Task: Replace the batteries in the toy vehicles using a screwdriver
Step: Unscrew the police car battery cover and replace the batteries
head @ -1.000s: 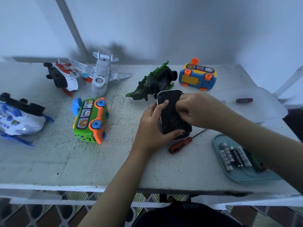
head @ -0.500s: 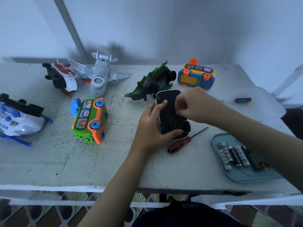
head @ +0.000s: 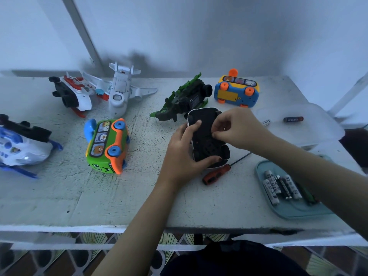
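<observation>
Working on the black car [head: 205, 140], flipped over on the worktop [head: 119, 196]: left hand [head: 179, 156] is gripping its side, right hand [head: 237, 128] is pinching at its underside, can't tell what. Screwdriver [head: 216, 174] is lying beside the car. Batteries [head: 278, 188] are sitting in the tray [head: 298, 213] right of it; swap probably unfinished.

A pale wall [head: 219, 36] is rising beyond the fingers [head: 196, 124], taking on a dim blue-grey light. A dark smudge [head: 137, 58] is showing on it up and to the left of the fingers, just beside 1 pale slanting bar [head: 83, 36]. A worn white table [head: 59, 196], speckled with dark flecks, is spreading under and around the fingers. Nearer than the fingers, below the table's front edge, 1 white rail [head: 79, 247] is running across, and patterned floor tiles [head: 49, 261] in brown and yellow-green are showing. Another pale bar [head: 348, 94] is slanting far to the right of the fingers.
</observation>
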